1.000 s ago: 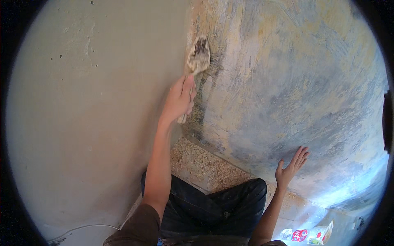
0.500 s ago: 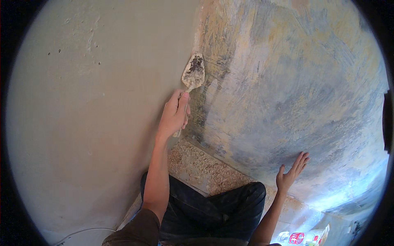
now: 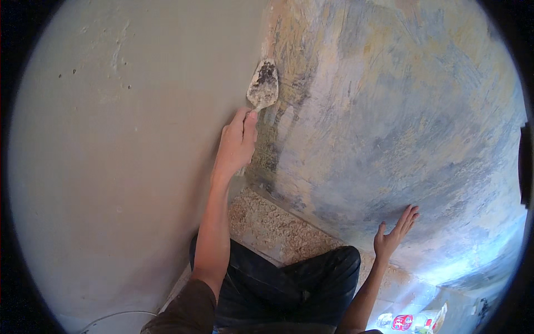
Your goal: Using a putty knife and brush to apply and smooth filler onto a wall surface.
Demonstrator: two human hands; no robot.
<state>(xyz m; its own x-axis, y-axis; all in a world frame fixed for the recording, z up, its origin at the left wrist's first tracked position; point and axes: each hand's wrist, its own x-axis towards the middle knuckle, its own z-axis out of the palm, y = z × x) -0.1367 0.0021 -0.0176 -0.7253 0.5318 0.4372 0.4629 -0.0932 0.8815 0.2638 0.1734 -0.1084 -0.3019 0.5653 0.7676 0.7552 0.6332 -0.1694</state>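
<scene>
My left hand grips the handle of a putty knife whose blade is caked with grey filler. The blade lies against the inner corner where a smooth grey wall meets a scraped, patchy blue and yellow wall. My right hand is flat on the patchy wall low down, fingers spread, holding nothing. I crouch close to the corner, with my knees in dark trousers at the bottom of the view.
A speckled floor shows at the foot of the corner. A few bottles and a red-labelled packet lie on the floor at the lower right. A thin white cable curves at the lower left.
My left hand has drawn the putty knife down the corner. My right hand has stayed on the patchy wall.
</scene>
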